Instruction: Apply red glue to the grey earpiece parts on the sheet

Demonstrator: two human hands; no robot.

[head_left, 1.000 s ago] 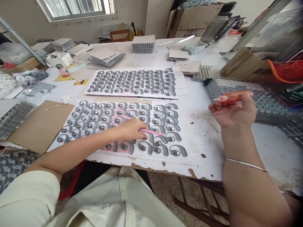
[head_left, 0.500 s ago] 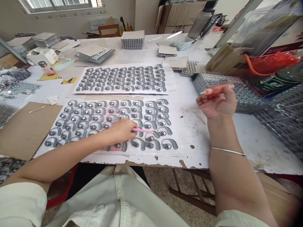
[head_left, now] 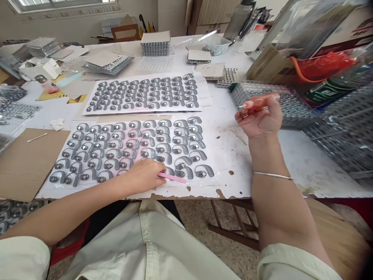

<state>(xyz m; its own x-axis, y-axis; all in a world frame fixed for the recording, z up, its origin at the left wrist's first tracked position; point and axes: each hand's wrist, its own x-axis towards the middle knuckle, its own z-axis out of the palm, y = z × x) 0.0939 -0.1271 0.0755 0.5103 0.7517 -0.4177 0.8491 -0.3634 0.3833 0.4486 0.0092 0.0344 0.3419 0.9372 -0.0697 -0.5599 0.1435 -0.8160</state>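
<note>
Well, over a chipped table [head_left: 224,155], window [head_left: 62,4] beyond, the left grip [head_left: 145,175] clamps a pink stick [head_left: 173,178], the right [head_left: 259,118] an orange tube [head_left: 262,101]

Left hand [head_left: 145,174]: one pink stick [head_left: 173,177] gripped, at the near rows of gray hook-shaped pieces [head_left: 208,170].
Right hand [head_left: 259,120]: palm up, one thin-tipped tool [head_left: 240,107], mostly hidden.
Beyond: second sheet [head_left: 140,110] of like pieces.
At left: one cotton swab [head_left: 37,137] on brown cardboard [head_left: 26,163]; one small bottle [head_left: 48,85], pink contents, dark cap.
</note>
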